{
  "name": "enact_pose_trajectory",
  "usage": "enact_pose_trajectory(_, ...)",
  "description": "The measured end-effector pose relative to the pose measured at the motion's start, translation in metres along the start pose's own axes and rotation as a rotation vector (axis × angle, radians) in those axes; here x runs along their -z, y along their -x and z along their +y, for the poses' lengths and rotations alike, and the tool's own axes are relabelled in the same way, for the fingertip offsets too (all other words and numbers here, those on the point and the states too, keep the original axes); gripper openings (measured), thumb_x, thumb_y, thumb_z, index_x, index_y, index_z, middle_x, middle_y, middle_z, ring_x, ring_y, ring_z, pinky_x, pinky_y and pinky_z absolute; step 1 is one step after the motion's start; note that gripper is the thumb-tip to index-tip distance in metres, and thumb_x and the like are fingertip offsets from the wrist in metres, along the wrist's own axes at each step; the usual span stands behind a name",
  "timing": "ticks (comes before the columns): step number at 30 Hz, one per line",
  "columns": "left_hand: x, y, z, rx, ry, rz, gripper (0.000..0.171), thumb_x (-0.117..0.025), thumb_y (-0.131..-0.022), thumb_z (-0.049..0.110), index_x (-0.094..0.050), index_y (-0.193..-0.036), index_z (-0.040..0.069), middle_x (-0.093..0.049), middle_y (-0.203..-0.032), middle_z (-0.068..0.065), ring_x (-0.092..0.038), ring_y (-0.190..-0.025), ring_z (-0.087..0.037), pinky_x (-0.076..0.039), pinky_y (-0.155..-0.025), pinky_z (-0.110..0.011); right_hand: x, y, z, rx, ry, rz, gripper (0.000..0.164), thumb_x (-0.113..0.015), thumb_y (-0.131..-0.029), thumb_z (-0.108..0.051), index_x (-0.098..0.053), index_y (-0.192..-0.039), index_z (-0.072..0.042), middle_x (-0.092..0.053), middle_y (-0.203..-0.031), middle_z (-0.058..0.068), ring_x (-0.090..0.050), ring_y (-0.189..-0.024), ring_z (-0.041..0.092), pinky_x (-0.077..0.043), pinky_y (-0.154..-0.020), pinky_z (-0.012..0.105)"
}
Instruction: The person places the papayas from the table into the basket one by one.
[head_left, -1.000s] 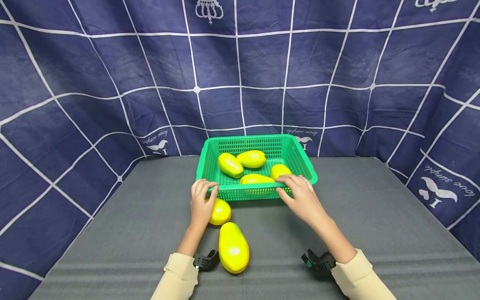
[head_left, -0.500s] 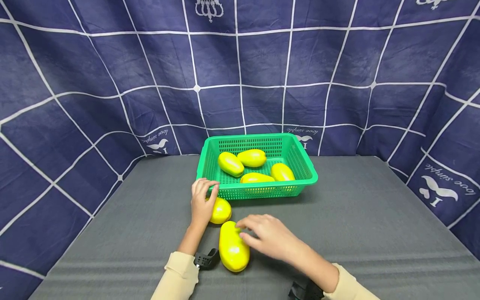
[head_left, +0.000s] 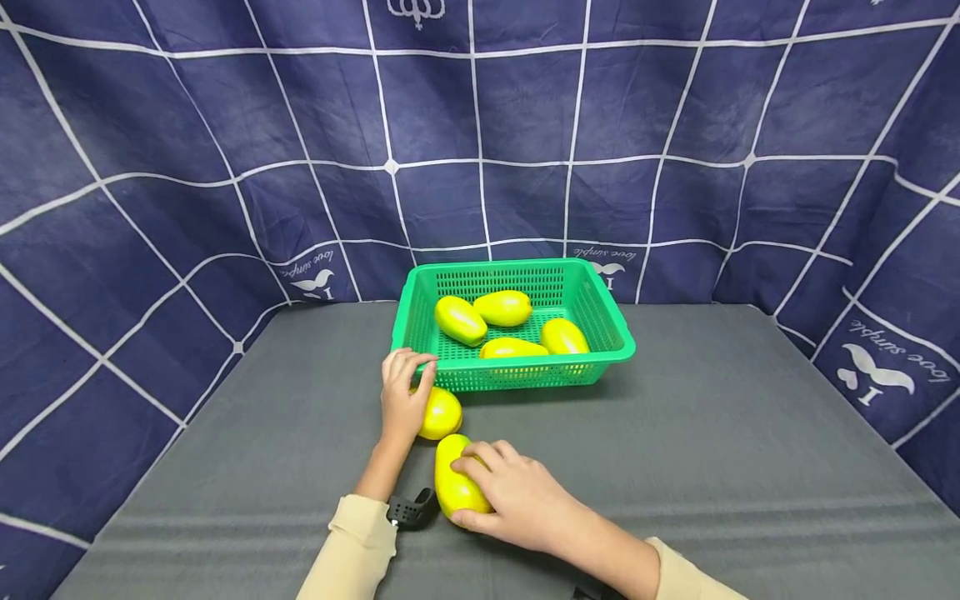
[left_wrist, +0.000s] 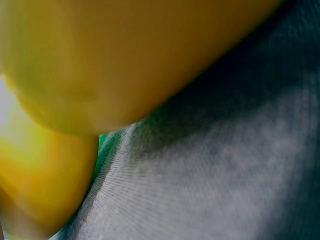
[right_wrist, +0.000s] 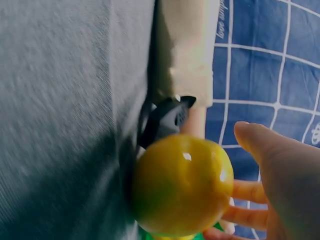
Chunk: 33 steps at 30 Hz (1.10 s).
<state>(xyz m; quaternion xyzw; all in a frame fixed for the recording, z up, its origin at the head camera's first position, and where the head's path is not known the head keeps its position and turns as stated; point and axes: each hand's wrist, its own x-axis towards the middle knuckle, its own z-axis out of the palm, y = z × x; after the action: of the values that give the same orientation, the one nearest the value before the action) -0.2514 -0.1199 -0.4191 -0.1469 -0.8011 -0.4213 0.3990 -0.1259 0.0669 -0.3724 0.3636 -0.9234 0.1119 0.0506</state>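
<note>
My left hand (head_left: 403, 400) holds the near left corner of the green plastic basket (head_left: 525, 382), fingers over its rim. Just below that hand a yellow papaya (head_left: 442, 414) lies on the table, partly hidden by it. In front of it is a second papaya (head_left: 453, 483), with my right hand (head_left: 517, 500) curled over its right side and thumb at its near end. The right wrist view shows this papaya (right_wrist: 182, 185) end-on, with fingers behind it and the thumb apart from it there. A papaya (left_wrist: 125, 55) fills the upper left wrist view; that hand is hidden there.
Several papayas (head_left: 503, 308) lie inside the basket. The basket stands toward the back of the grey cloth-covered table (head_left: 720, 433). Behind and at the sides hangs a dark blue curtain (head_left: 622, 108) with white lines. A black wrist strap (head_left: 412, 508) is on the left wrist.
My right hand has left the basket's front rim, come down toward me and left, and now grips the nearer papaya, which has shifted slightly. The left hand stays on the basket corner.
</note>
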Motion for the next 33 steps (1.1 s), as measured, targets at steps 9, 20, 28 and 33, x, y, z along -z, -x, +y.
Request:
enact_pose_trajectory(9, 0.000, 0.001, 0.000, 0.007, -0.004, -0.007, 0.013, -0.059, -0.088, 0.015, -0.067, -0.093, 0.007, -0.059, -0.097, -0.011, -0.042, -0.114, -0.028, -0.039, -0.093, -0.050, -0.021, 0.005, -0.008, -0.034, 0.001, -0.021, 0.074, -0.059, -0.078, -0.057, -0.034, -0.137, -0.021, -0.032, -0.141, 0.002, -0.044, -0.119, 0.022, -0.052, -0.059, 0.032)
enact_pose_trajectory(20, 0.001, 0.002, 0.002, 0.006, -0.009, 0.002, 0.013, -0.059, -0.088, 0.016, -0.067, -0.093, 0.008, -0.059, -0.098, -0.011, -0.042, -0.115, -0.029, -0.038, -0.094, -0.050, -0.022, 0.001, -0.006, -0.091, -0.137, -0.007, 0.065, -0.070, -0.075, -0.035, -0.039, -0.131, -0.025, -0.033, -0.141, -0.002, -0.045, -0.119, 0.018, -0.050, -0.055, 0.034)
enact_pose_trajectory(28, 0.001, 0.000, 0.002, 0.024, -0.021, -0.014, 0.014, -0.058, -0.088, 0.017, -0.067, -0.094, 0.008, -0.059, -0.099, -0.011, -0.042, -0.116, -0.027, -0.038, -0.095, -0.049, -0.003, 0.000, 0.000, -0.144, -0.303, -0.077, 0.066, -0.067, -0.072, -0.036, -0.040, -0.131, -0.027, -0.039, -0.135, -0.004, -0.053, -0.105, 0.019, -0.048, -0.067, 0.033)
enact_pose_trajectory(33, 0.001, 0.001, 0.001, 0.014, -0.025, -0.008, 0.014, -0.058, -0.088, 0.017, -0.067, -0.094, 0.008, -0.059, -0.098, -0.011, -0.042, -0.115, -0.028, -0.038, -0.094, -0.049, 0.005, -0.001, 0.003, -0.156, -0.330, -0.066, 0.066, -0.067, -0.072, -0.036, -0.040, -0.131, -0.028, -0.040, -0.134, -0.004, -0.054, -0.102, 0.019, -0.047, -0.068, 0.033)
